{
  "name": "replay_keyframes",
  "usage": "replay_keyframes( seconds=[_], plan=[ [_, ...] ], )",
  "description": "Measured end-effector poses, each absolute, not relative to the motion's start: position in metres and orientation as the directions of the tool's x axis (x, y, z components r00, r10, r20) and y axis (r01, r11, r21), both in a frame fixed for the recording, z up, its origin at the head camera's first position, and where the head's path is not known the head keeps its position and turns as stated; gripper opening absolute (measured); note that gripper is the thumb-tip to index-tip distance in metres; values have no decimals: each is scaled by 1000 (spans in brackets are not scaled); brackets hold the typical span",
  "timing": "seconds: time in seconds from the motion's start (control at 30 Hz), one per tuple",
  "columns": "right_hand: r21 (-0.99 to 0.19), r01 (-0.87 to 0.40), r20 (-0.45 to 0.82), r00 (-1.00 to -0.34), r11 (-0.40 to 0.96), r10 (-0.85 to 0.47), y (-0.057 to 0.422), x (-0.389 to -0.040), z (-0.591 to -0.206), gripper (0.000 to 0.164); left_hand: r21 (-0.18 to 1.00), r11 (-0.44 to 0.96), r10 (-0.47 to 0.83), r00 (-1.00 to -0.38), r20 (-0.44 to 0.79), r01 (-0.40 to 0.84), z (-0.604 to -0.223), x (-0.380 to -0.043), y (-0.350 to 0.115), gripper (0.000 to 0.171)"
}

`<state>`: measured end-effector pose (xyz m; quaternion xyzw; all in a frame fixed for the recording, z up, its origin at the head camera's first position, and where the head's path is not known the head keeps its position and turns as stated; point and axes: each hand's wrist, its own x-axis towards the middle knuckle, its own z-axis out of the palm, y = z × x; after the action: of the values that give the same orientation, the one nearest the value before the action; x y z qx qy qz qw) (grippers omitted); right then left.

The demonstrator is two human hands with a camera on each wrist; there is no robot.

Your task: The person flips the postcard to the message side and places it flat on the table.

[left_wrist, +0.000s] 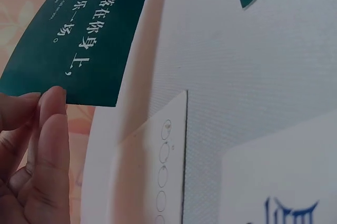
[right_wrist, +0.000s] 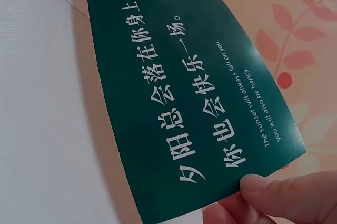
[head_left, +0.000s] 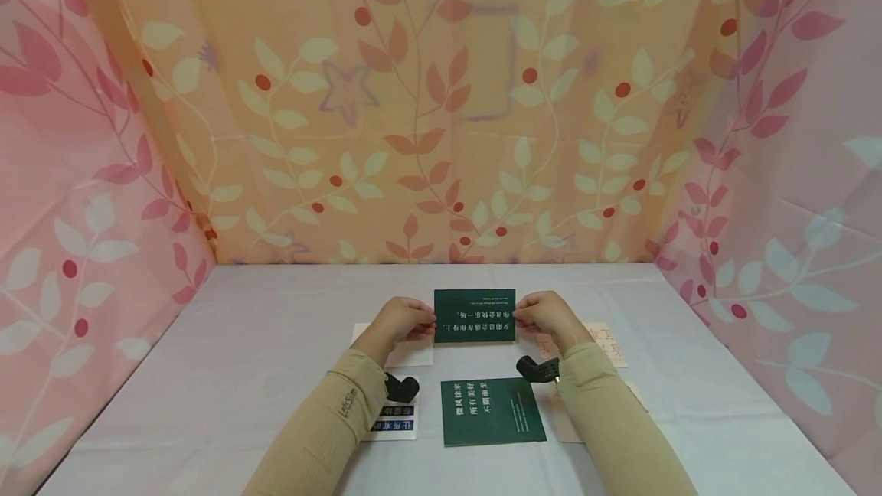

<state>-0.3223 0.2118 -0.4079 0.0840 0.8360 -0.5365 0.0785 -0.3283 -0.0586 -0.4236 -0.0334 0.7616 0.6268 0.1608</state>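
A dark green card (head_left: 475,316) with white Chinese lettering is held up between both hands, its writing upside down in the head view. My left hand (head_left: 403,321) pinches one short edge between thumb and fingers. At the opposite short edge, my right hand (head_left: 549,317) pinches the card near a corner, thumb on the printed face. The right wrist view shows the same card (right_wrist: 174,92) slightly bowed, with small English lines along one side. Nearer the body, a second green card (head_left: 492,413) lies flat on the table.
On the left lie a pale card (head_left: 413,354) and a white card with blue blocks (head_left: 396,431). On the right, a card with orange print (head_left: 606,344) and a beige card (head_left: 566,425) are partly hidden by the forearm. Floral curtains (head_left: 427,113) surround the white table (head_left: 262,343).
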Motion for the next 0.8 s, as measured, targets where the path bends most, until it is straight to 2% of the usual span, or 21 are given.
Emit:
replay_keyframes(
  seconds=[0.8],
  plan=[
    [-876, 223, -237, -971, 428, 21, 216, -320, -405, 6, 947, 134, 112, -945, -308, -293, -420, -331, -58, 15]
  ],
)
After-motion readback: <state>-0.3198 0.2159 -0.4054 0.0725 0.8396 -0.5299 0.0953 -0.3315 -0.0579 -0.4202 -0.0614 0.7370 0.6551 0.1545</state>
